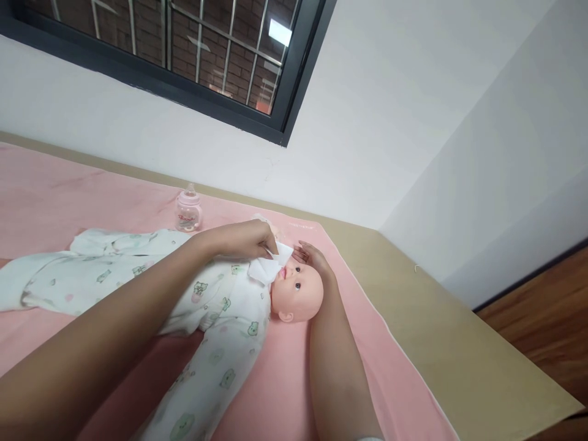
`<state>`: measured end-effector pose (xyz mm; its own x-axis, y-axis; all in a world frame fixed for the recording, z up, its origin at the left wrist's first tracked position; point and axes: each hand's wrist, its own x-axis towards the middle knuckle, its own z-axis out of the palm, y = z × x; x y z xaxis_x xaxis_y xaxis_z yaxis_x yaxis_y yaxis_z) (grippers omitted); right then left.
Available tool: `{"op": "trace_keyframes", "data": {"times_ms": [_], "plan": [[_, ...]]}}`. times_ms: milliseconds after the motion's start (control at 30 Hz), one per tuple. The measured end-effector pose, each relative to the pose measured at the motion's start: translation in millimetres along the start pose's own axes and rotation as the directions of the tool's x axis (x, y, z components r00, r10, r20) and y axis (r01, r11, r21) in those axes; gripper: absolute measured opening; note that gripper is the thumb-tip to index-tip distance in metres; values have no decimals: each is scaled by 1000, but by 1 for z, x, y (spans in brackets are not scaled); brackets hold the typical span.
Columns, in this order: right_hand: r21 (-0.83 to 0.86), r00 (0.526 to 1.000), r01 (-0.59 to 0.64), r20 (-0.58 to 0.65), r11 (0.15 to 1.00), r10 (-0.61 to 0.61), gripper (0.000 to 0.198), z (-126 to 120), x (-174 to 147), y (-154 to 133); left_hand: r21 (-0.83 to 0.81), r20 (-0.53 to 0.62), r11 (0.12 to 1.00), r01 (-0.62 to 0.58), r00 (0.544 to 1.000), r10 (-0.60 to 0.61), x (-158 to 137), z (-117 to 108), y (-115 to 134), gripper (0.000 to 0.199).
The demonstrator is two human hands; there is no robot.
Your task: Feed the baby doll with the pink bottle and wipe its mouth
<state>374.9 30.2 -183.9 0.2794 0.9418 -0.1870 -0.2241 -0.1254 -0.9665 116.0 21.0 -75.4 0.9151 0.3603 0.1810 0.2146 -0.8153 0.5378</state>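
A baby doll [301, 291] in a white sleepsuit with small green animal prints [229, 306] lies on its back, its head toward the right. My left hand [250, 239] reaches over the doll's chest, fingers pinched on a white tissue [264, 269]. The tissue is folded and touches the doll's mouth and chin. Beyond the top of the doll's head, my right hand [315, 257] curves beside the face with its fingers stretched out and nothing in them. My right forearm passes close by the crown of the head.
A pink-topped baby bottle [188, 211] stands upright near the wall. The pink mat [285, 380] covers much of the tan tabletop [404, 312]. Behind are a white wall [367, 122] and a dark-framed barred window [280, 125].
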Motion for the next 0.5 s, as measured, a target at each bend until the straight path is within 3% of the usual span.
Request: {"op": "trace_keyframes", "data": {"times_ms": [167,500], "plan": [[41,1000,-14,2,999,14,34,-1,3,1,23,-16,999,23,1000,-23,1,-4,-3,17],[10,998,-44,51,999,43,30,5,-2,0,82,25,996,39,999,-41,-3,-4,4,21]]}}
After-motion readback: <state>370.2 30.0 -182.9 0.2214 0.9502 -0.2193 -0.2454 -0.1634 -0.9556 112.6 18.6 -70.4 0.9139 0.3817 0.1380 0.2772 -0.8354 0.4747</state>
